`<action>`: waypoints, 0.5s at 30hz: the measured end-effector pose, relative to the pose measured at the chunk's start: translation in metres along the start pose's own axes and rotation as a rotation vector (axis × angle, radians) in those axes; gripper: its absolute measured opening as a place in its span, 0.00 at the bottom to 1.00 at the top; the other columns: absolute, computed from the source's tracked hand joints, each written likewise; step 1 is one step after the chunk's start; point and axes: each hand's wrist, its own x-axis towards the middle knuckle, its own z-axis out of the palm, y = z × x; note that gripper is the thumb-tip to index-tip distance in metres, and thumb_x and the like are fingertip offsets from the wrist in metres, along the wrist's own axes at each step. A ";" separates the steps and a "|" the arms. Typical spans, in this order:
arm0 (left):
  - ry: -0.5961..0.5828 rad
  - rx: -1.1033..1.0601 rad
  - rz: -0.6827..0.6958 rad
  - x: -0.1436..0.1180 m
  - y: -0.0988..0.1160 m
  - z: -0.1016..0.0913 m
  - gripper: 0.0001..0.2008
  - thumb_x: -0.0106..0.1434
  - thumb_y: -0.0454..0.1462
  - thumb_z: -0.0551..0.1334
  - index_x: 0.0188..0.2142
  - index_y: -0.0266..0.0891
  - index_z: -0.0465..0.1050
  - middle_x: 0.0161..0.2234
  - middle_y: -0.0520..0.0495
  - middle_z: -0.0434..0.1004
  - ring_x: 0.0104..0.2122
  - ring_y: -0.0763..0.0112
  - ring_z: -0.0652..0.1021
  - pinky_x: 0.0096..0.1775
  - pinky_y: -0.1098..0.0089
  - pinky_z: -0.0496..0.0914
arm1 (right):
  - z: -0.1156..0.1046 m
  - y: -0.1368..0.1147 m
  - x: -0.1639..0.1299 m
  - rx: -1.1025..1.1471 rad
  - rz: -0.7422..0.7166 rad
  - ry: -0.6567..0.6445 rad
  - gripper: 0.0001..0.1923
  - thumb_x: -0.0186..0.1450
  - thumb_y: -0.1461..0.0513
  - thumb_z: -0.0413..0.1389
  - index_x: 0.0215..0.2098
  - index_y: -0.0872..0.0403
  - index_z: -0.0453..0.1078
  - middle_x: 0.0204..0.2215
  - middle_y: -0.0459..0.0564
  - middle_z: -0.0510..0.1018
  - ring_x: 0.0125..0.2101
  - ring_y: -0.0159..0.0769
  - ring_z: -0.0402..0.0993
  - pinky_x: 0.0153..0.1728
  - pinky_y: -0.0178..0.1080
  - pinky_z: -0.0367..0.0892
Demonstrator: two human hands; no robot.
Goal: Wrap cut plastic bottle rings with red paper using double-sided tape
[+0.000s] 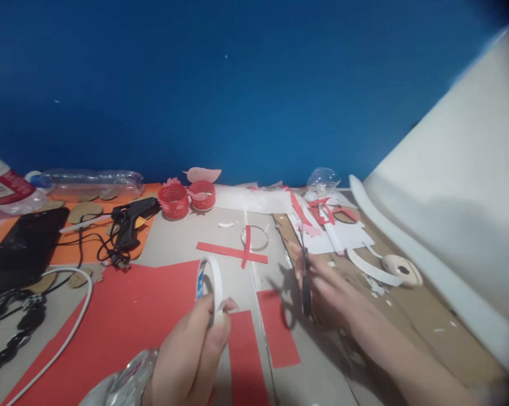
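Note:
My left hand (195,349) is closed around a roll of white tape (217,282), held on edge above the table, with a short loose end near the thumb. In my right hand (322,287) are scissors with black handles (306,293), their blades pointing away from me. Below the hands lie two red paper strips (278,327), and a large red paper sheet (148,304) spreads to the left. Farther off, narrow crossed red strips (233,251) lie beside a clear ring (260,238).
A black glue gun (131,220) with its cord lies left, near a dark tablet-like slab (26,242) and a white cable (79,332). Two red cups (173,201) stand at the back. Another tape roll (402,270) and paper scraps lie right. A blue wall (254,96) rises behind.

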 end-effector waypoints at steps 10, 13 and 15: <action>0.056 -0.189 -0.091 -0.001 0.002 0.004 0.18 0.69 0.45 0.49 0.50 0.44 0.70 0.46 0.46 0.79 0.47 0.62 0.78 0.47 0.65 0.74 | 0.017 0.004 -0.009 -0.608 -0.363 -0.084 0.19 0.69 0.57 0.45 0.58 0.50 0.54 0.56 0.60 0.68 0.53 0.48 0.70 0.41 0.42 0.75; 0.122 -0.086 -0.028 -0.005 -0.005 0.006 0.16 0.68 0.42 0.51 0.52 0.48 0.70 0.51 0.51 0.77 0.53 0.63 0.75 0.54 0.64 0.70 | 0.011 0.001 -0.010 -0.718 -0.430 -0.080 0.19 0.68 0.60 0.46 0.57 0.50 0.54 0.54 0.59 0.71 0.50 0.46 0.73 0.37 0.38 0.76; 0.161 -0.008 0.049 -0.006 -0.011 0.006 0.16 0.67 0.41 0.54 0.53 0.48 0.69 0.51 0.52 0.77 0.53 0.62 0.75 0.55 0.65 0.68 | 0.011 -0.002 -0.010 -0.767 -0.438 -0.085 0.19 0.67 0.61 0.47 0.56 0.50 0.55 0.52 0.58 0.72 0.48 0.45 0.75 0.37 0.38 0.76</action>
